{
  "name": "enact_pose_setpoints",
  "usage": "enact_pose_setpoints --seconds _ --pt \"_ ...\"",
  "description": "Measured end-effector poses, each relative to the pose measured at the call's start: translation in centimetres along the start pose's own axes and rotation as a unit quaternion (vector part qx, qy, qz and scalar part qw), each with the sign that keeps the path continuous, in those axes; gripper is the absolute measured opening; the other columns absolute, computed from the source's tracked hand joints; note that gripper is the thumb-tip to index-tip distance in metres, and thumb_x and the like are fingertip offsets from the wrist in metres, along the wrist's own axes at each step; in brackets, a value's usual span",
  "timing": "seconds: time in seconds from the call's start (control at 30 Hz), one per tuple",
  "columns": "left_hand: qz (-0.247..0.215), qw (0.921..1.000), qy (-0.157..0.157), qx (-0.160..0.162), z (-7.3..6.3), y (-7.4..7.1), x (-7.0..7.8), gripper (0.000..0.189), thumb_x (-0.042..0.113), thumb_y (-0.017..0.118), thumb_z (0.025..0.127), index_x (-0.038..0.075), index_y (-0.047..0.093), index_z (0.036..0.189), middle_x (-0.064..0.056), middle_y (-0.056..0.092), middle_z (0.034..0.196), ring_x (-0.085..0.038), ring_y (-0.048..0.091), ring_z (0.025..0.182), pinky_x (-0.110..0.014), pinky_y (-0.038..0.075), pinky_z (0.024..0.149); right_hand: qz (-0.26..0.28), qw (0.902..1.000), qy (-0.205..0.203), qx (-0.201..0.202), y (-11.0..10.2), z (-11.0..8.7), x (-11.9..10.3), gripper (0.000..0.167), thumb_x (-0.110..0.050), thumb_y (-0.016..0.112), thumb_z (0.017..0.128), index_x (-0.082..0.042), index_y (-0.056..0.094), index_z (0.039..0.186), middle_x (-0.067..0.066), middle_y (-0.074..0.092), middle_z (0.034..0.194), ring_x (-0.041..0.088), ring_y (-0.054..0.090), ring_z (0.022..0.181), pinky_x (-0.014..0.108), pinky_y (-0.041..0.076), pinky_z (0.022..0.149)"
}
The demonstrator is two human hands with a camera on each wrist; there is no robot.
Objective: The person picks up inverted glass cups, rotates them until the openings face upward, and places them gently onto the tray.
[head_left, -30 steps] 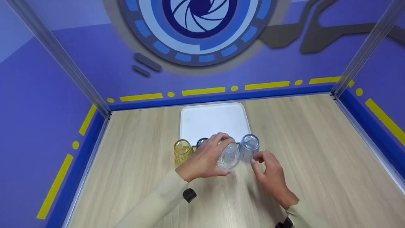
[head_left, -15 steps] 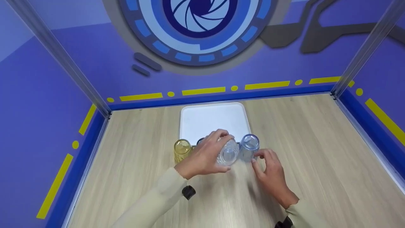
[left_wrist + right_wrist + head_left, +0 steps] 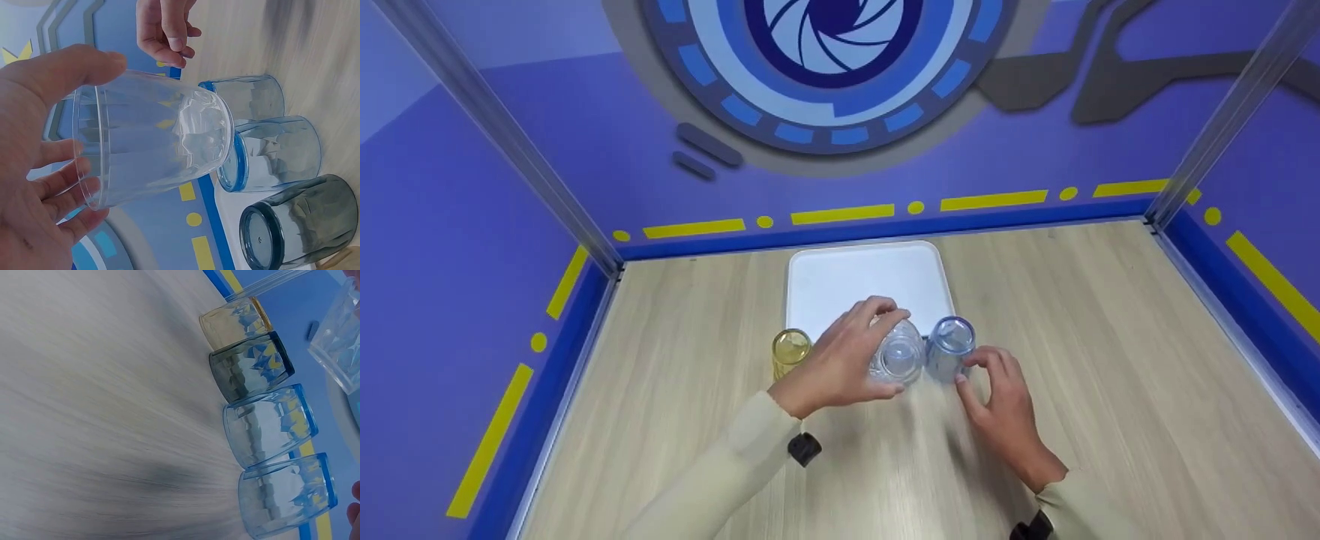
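Observation:
My left hand (image 3: 840, 356) grips a clear glass (image 3: 157, 140) near its rim, thumb on one side and fingers round the other. In the left wrist view its thick base points down, above a row of upturned glasses. The row has a yellow glass (image 3: 790, 352), a dark grey glass (image 3: 250, 365), and two light blue glasses, a middle one (image 3: 270, 424) and an end one (image 3: 951, 349). From the head, my left hand hides the grey and middle blue glasses. My right hand (image 3: 1003, 405) hovers beside the end blue glass, fingers loosely bent, holding nothing.
A white tray (image 3: 862, 277) lies behind the row, near the back wall (image 3: 840, 172). The wooden table (image 3: 697, 337) is bounded by blue-purple panels at the left (image 3: 450, 300) and right (image 3: 1275, 187).
My left hand has shifted slightly up and away in the head view, carrying the clear glass. My right hand has stayed nearly still beside the end blue glass.

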State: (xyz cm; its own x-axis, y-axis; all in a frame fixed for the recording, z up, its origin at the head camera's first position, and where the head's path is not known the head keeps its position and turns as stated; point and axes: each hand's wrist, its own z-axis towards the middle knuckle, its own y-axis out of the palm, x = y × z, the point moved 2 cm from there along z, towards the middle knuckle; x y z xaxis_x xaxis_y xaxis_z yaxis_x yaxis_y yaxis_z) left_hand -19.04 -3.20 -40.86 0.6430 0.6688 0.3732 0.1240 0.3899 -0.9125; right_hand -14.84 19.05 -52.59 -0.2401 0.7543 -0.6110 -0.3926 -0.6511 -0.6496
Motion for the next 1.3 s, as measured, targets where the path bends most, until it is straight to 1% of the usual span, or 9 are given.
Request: enact_pose_setpoints --seconds 0.07,0.17,0.3,0.5,0.73,1.0,1.17,1.3 --pt "0.002 1.0000 -0.003 0.000 0.02 -0.12 -0.02 0.079 0.039 0.082 0.073 0.022 0.045 0.141 0.002 0.043 0.139 -0.014 0.045 0.125 -0.035 0.044 0.107 0.001 1.0000 -0.002 0.001 -0.04 0.05 0.01 0.023 -0.010 0.070 0.086 -0.009 0.059 0.106 0.007 0.055 0.115 0.019 0.050 0.113 0.025 0.036 0.099" --pt "0.002 1.0000 -0.007 0.000 0.02 -0.31 -0.01 0.079 0.040 0.081 0.074 0.023 0.044 0.141 0.002 0.043 0.139 -0.014 0.044 0.126 -0.035 0.043 0.108 0.008 1.0000 0.001 -0.003 -0.06 0.09 0.09 0.022 -0.010 0.070 0.086 -0.009 0.059 0.105 0.008 0.054 0.119 0.021 0.049 0.116 0.033 0.039 0.100" --pt "0.001 1.0000 -0.006 0.005 0.13 -0.46 0.02 0.079 0.040 0.081 0.074 0.022 0.043 0.142 0.002 0.042 0.140 -0.014 0.044 0.126 -0.034 0.043 0.108 0.019 0.9997 0.011 -0.009 -0.16 0.15 0.17 0.022 -0.010 0.070 0.086 -0.008 0.058 0.105 0.009 0.053 0.121 0.022 0.048 0.118 0.040 0.040 0.102" --pt "0.006 0.9998 0.005 0.020 0.32 -0.67 -0.16 0.080 0.040 0.082 0.073 0.020 0.044 0.141 0.000 0.044 0.138 -0.015 0.045 0.124 -0.035 0.044 0.107 0.023 0.9996 0.012 -0.008 -0.06 0.30 -0.06 0.021 -0.011 0.069 0.086 -0.008 0.058 0.105 0.010 0.052 0.122 0.022 0.048 0.118 0.038 0.040 0.102" --pt "0.013 0.9995 0.001 0.027 0.24 -0.99 -0.41 0.079 0.042 0.081 0.074 0.018 0.045 0.141 -0.002 0.044 0.139 -0.016 0.045 0.126 -0.036 0.043 0.107 0.024 0.9997 0.005 -0.007 0.15 0.27 -0.09 0.021 -0.010 0.069 0.086 -0.008 0.058 0.104 0.010 0.052 0.123 0.021 0.047 0.119 0.035 0.037 0.101" --pt "0.018 0.9991 -0.005 0.038 0.38 -0.97 -0.59 0.081 0.042 0.081 0.074 0.018 0.043 0.141 -0.002 0.043 0.140 -0.017 0.044 0.127 -0.036 0.042 0.108 0.040 0.9991 0.014 -0.009 0.17 0.20 0.15 0.022 -0.010 0.070 0.086 -0.008 0.059 0.105 0.010 0.051 0.125 0.022 0.046 0.120 0.041 0.038 0.103" --pt "0.021 0.9989 -0.009 0.042 0.38 -0.87 -0.67 0.081 0.042 0.080 0.075 0.018 0.043 0.142 -0.002 0.042 0.141 -0.017 0.044 0.128 -0.037 0.042 0.109 0.047 0.9986 0.019 -0.013 0.22 0.22 0.10 0.021 -0.010 0.068 0.087 -0.006 0.059 0.105 0.010 0.050 0.126 0.023 0.046 0.121 0.042 0.038 0.104" --pt "0.022 0.9987 -0.016 0.043 0.44 -0.84 -0.75 0.081 0.042 0.081 0.075 0.018 0.042 0.142 -0.002 0.041 0.142 -0.017 0.043 0.129 -0.037 0.041 0.110 0.041 0.9987 0.026 -0.016 0.28 0.19 0.28 0.021 -0.011 0.068 0.087 -0.007 0.058 0.106 0.010 0.049 0.127 0.023 0.045 0.123 0.044 0.038 0.105"
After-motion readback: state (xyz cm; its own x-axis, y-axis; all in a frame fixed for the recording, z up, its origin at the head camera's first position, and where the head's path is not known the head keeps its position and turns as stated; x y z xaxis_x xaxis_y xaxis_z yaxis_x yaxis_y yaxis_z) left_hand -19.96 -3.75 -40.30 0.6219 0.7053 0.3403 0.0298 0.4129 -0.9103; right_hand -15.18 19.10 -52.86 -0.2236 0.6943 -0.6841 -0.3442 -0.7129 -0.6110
